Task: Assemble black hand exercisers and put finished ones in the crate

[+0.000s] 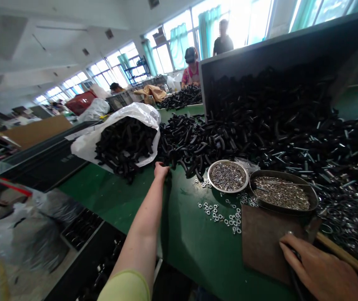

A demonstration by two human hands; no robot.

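Our left hand [162, 170] was at the curved black parts [194, 158] — pinching one or not, we couldn't tell — while our right hand [321, 263] curled round a dark piece [295, 276] by the brown board [260, 246]; picking seemed underway, calling for a fingertip grip.

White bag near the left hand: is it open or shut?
Open: the white bag has a wide mouth, with black parts showing inside.

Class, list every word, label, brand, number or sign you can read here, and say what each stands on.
No text can be read.
Black panel at left: a small pale marking, too blurred to read.
White bag and round metal dish: no legible lettering.
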